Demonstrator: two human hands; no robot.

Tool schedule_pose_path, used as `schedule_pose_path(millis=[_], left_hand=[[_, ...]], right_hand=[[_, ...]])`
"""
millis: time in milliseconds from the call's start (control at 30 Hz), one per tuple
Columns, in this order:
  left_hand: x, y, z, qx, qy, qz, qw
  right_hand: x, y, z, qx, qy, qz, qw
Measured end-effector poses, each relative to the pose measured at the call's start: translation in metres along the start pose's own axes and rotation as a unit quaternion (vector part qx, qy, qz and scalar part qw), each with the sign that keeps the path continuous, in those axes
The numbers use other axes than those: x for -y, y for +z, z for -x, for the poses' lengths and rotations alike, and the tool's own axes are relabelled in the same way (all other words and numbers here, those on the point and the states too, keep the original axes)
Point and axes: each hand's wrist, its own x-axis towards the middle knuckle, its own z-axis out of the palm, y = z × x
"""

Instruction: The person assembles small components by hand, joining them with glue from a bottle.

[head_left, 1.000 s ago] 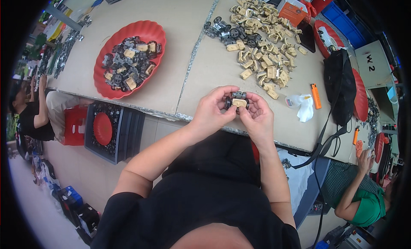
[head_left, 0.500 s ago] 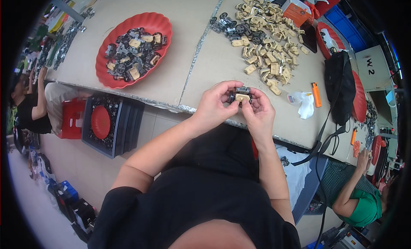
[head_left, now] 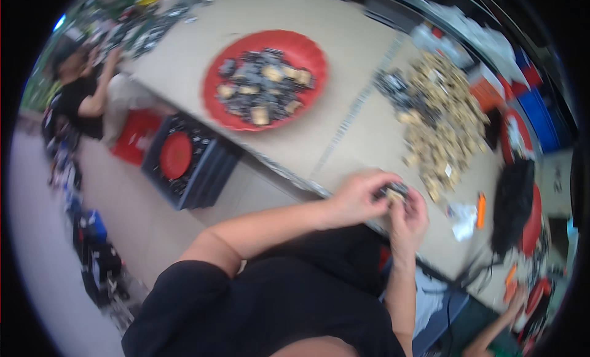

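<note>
Above the table's near edge, my left hand and my right hand hold one small black wheeled piece with a tan part on it, which looks like a toy car chassis. Fingers and thumbs of both hands pinch it from either side, and motion blur hides its detail. Beyond my hands lies a heap of small tan parts, with dark wheeled pieces at its left side. To the left, a red scalloped tray holds several dark pieces, some with tan parts.
An orange lighter-like object and a white crumpled item lie right of my hands, beside a black bag. Grey crates stand on the floor at left. One person sits far left; another person's arm shows lower right.
The whole view has swung, so table, tray and heap appear further right and lower, now blurred. Both hands still hold the same small wheeled piece.
</note>
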Motion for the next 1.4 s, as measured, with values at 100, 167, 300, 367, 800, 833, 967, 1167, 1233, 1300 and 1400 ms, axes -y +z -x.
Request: schedule_pose_path(millis=[100,167,300,367,800,833,967,1167,1233,1300,1400], left_hand=[[0.0,0.003,-0.001,-0.018,0.043,-0.033,0.998],[0.004,0.01,-0.002,-0.025,0.036,-0.011,0.999],[0.002,0.009,-0.002,-0.021,0.036,-0.01,0.999],[0.002,0.006,0.0,-0.03,0.044,-0.012,0.999],[0.001,0.009,0.0,-0.035,0.034,0.007,0.999],[0.003,0.009,0.0,-0.037,0.048,-0.016,0.998],[-0.001,0.006,-0.005,-0.014,0.013,0.007,1.0],[0.005,0.002,-0.006,-0.006,-0.04,0.081,0.996],[0.005,0.002,-0.007,0.008,-0.063,0.052,0.997],[0.002,0.004,-0.006,0.016,-0.069,0.068,0.995],[0.0,0.009,-0.005,0.018,-0.091,0.089,0.992]], right_hand=[[-0.004,-0.005,0.001,-0.006,-0.019,0.01,1.0],[-0.004,-0.006,0.001,-0.02,-0.02,0.009,1.0],[-0.003,-0.008,0.0,-0.003,-0.01,0.023,1.0],[-0.002,-0.005,-0.002,0.005,-0.011,0.001,1.0],[-0.002,-0.01,0.003,-0.018,0.008,0.02,1.0],[-0.003,-0.009,0.003,-0.009,0.005,0.019,1.0],[-0.006,-0.007,0.001,-0.031,-0.018,0.022,0.999],[-0.008,0.002,-0.007,0.013,-0.029,-0.017,0.999],[-0.013,0.0,-0.008,-0.004,-0.04,-0.008,0.999],[-0.012,-0.001,-0.006,-0.011,-0.046,0.0,0.999],[-0.011,-0.002,-0.003,-0.018,-0.044,-0.003,0.999]])
